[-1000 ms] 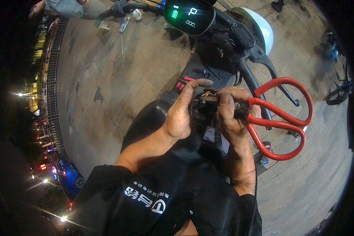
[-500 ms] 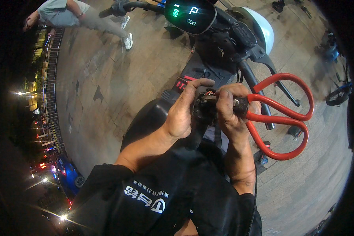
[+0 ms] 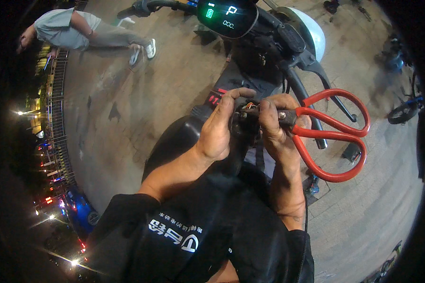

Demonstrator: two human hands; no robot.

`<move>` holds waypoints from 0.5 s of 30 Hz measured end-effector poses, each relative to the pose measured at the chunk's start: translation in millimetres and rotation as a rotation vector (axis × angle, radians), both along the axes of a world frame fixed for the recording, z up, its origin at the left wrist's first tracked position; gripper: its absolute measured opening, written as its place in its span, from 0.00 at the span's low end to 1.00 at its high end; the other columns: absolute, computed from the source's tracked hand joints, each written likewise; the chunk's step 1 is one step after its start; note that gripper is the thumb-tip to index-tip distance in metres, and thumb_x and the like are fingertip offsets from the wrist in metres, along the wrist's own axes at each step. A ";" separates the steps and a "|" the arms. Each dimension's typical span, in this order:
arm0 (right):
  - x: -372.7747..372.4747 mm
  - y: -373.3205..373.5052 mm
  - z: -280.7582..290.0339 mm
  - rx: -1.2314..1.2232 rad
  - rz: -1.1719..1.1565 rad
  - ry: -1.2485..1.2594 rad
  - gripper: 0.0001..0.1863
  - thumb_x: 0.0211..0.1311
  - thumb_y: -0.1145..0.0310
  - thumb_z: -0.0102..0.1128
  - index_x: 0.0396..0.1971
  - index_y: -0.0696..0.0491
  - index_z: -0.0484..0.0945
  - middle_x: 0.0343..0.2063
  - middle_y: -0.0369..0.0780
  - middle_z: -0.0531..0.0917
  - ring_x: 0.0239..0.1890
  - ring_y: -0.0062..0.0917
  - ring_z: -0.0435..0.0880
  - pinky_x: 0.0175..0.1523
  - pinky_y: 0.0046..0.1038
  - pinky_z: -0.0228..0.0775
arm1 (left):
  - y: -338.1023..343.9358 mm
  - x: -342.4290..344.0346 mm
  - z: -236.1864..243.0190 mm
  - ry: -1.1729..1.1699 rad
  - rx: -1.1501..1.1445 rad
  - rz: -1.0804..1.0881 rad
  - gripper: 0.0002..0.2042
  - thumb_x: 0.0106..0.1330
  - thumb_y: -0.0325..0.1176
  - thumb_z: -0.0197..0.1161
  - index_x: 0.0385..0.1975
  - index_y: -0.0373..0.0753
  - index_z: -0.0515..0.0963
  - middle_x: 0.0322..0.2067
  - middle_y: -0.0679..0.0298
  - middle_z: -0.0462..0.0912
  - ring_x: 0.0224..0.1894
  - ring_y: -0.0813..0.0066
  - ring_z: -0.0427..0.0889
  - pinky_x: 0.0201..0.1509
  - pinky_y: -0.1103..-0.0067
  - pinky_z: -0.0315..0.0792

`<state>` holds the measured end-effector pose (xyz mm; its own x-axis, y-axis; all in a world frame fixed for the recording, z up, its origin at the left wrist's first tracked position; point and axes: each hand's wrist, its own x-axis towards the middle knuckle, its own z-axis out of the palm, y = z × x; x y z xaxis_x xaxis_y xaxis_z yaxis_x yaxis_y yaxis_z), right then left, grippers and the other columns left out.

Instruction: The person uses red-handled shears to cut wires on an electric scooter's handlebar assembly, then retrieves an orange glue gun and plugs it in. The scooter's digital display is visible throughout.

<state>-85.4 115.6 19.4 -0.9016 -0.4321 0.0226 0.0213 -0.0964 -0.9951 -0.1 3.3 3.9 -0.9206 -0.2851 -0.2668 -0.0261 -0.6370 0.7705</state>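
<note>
My left hand (image 3: 216, 131) curls around a small black part (image 3: 243, 125) with fine coloured wires (image 3: 250, 106) showing at its top. Its fingers are bent over the far side of that part. Gripped near the pivot, a pair of scissors (image 3: 328, 135) with large red loop handles is in my right hand (image 3: 277, 128). The loops stick out to the right, outside my fingers. The blades point left at the black part, and their tips are partly hidden, so contact cannot be told. Both hands are close together above an electric scooter's dark body (image 3: 172, 141).
Ahead are the scooter's lit display (image 3: 226, 19), its brake lever (image 3: 335, 100) and a pale blue rounded panel (image 3: 311, 30). A person (image 3: 75, 30) is at the far left, near a railing (image 3: 59, 104). A bicycle wheel (image 3: 403, 112) stands at the right on the paving.
The scissors' red handles have shifted slightly up and left, and more of the pivot shows. The person at the far left has taken a step. My left hand keeps its hold.
</note>
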 end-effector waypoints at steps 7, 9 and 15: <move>2.9 4.1 1.0 0.043 0.001 0.016 0.16 0.56 0.60 0.65 0.22 0.58 0.76 0.18 0.37 0.77 0.20 0.18 0.74 0.26 0.22 0.64 | 1.6 -4.4 6.0 -0.020 0.035 0.028 0.21 0.75 0.49 0.36 0.56 0.42 0.65 0.42 0.64 0.78 0.43 0.76 0.78 0.44 0.77 0.77; 1.9 8.9 13.7 0.080 0.061 -0.088 0.16 0.56 0.59 0.65 0.22 0.57 0.76 0.17 0.36 0.76 0.20 0.18 0.73 0.25 0.22 0.63 | 2.4 -3.6 7.8 -0.017 0.049 0.018 0.21 0.75 0.50 0.36 0.56 0.42 0.65 0.42 0.64 0.77 0.42 0.76 0.78 0.44 0.77 0.77; -5.5 16.6 8.8 0.148 0.133 -0.039 0.18 0.59 0.54 0.62 0.22 0.54 0.75 0.18 0.33 0.73 0.22 0.15 0.69 0.28 0.20 0.58 | 8.1 -2.3 6.2 -0.011 0.102 -0.018 0.21 0.75 0.50 0.37 0.55 0.43 0.65 0.43 0.63 0.77 0.43 0.75 0.79 0.45 0.76 0.77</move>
<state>-90.9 132.2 28.2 -0.8353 -0.5433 -0.0839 0.0628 0.0573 -0.9964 -2.5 11.4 10.1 -0.9223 -0.2392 -0.3037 -0.0463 -0.7116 0.7011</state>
